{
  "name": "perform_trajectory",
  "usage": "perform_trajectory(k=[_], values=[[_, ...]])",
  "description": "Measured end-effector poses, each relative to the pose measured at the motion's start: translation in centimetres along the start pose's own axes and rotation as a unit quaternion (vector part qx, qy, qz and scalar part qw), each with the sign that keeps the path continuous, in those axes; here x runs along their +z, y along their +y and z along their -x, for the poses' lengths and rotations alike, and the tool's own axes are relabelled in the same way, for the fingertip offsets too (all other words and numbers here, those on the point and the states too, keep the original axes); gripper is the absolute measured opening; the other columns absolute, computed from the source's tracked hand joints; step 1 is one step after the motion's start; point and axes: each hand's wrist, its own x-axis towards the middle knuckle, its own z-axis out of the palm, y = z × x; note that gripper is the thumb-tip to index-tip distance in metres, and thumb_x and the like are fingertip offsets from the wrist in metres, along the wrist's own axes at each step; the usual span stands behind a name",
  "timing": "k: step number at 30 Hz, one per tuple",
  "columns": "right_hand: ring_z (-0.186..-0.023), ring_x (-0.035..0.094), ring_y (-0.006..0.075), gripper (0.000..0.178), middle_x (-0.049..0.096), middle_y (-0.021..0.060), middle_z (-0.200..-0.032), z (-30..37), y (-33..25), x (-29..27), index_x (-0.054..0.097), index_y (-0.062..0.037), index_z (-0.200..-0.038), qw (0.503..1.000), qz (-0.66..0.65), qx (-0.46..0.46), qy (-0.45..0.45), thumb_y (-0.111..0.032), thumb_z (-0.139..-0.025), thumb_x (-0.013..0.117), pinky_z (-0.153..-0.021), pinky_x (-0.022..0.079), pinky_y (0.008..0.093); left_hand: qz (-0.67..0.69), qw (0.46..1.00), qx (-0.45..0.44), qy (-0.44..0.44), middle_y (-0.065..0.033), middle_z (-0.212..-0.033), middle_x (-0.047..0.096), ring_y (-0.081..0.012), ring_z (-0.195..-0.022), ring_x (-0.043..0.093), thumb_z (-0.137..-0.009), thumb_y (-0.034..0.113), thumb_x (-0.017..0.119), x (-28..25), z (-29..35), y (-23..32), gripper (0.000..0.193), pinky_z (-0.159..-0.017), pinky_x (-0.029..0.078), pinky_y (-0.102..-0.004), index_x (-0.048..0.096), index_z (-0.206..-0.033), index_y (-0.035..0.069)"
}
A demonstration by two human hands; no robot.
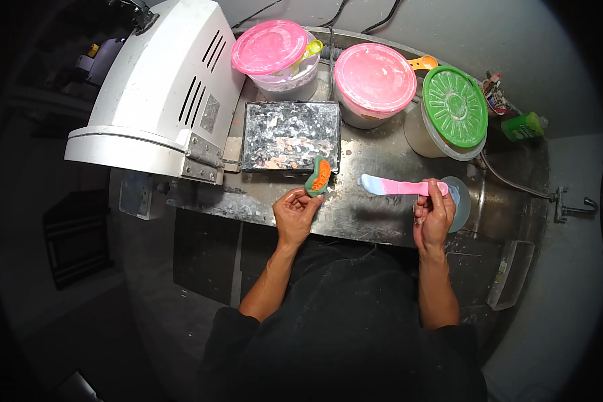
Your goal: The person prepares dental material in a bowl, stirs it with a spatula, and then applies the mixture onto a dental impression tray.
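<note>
My left hand (295,213) pinches the lower end of a small dental impression (320,175), green outside with an orange, tooth-arch-shaped hollow. It is held up just in front of a black block (291,134) whose top is smeared with white and pinkish residue. In my right hand (433,218) is a pink spatula (402,188), its blade pointing left and coated with pale bluish-white paste. A translucent bluish mixing bowl (461,213) is right beside that hand, partly hidden by it; whether the fingers touch the bowl I cannot tell.
Two tubs with pink lids (269,47) (375,77) and one with a green lid (455,106) line the back of the metal counter (375,221). A white vented machine (161,80) stands left. At right are a green bottle (524,126) and a tap (576,208).
</note>
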Motion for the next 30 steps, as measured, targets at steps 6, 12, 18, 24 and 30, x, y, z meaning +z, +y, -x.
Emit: perform_trajectory(k=[6, 12, 18, 24, 30], values=[[-0.046, 0.044, 0.007, 0.016, 0.053, 0.001, -0.065, 0.1, -1.4, -1.1, 0.061, -0.0024, -0.095, 1.0, -0.024, -0.005, 0.013, -0.017, -0.099, 0.056, -0.04, 0.033, 0.0195, -0.443, 0.772, 0.453, 0.054, -0.0074, -0.066, 0.057, -0.0215, -0.057, 0.056, -0.069, -0.004, 0.075, -2.3, -1.3, 5.3, 0.015, -0.053, 0.044, -0.0312, 0.068, -0.081, 0.0], [-0.045, 0.044, 0.0082, 0.016, 0.052, 0.0003, -0.065, -0.6, -1.7, -3.4, 0.06, -0.0063, -0.092, 0.998, -0.057, 0.012, 0.033, -0.021, -0.099, 0.057, -0.038, 0.03, 0.0206, -0.494, 0.753, 0.434, -0.003, -0.0078, -0.064, 0.054, -0.0259, -0.055, 0.054, -0.065, -0.002, 0.076, -4.7, -3.4, 5.0, 0.013, -0.049, 0.04, -0.036, 0.067, -0.073, 0.004], [-0.046, 0.046, 0.0081, 0.016, 0.053, 0.0005, -0.065, -0.5, -0.8, -2.4, 0.061, -0.006, -0.095, 0.997, -0.063, 0.032, 0.029, -0.021, -0.098, 0.058, -0.038, 0.03, 0.0206, -0.255, 0.955, 0.135, 0.069, -0.0034, -0.078, 0.068, -0.0117, -0.065, 0.063, -0.079, 0.004, 0.077, -1.7, -1.2, 3.2, 0.012, -0.056, 0.048, -0.0234, 0.072, -0.089, 0.0], [-0.048, 0.05, 0.0075, 0.02, 0.057, 0.0018, -0.067, -0.7, 1.8, 2.7, 0.061, -0.0036, -0.097, 0.998, 0.025, 0.022, -0.049, -0.023, -0.098, 0.06, -0.04, 0.035, 0.0192, 0.068, 0.993, -0.092, 0.032, -0.0073, -0.078, 0.067, -0.0126, -0.068, 0.065, -0.086, 0.004, 0.072, 0.0, -0.8, 0.3, 0.01, -0.058, 0.05, -0.0229, 0.068, -0.088, -0.004], [-0.05, 0.054, 0.0077, 0.02, 0.06, 0.005, -0.069, -0.5, 4.3, 7.2, 0.06, -0.0005, -0.097, 0.99, 0.103, -0.042, -0.087, -0.021, -0.097, 0.062, -0.042, 0.041, 0.0209, 0.085, 0.994, -0.062, 0.04, -0.0077, -0.075, 0.067, -0.0125, -0.066, 0.065, -0.084, 0.001, 0.073, -0.1, -0.9, 0.0, 0.008, -0.057, 0.049, -0.022, 0.066, -0.084, -0.002]])
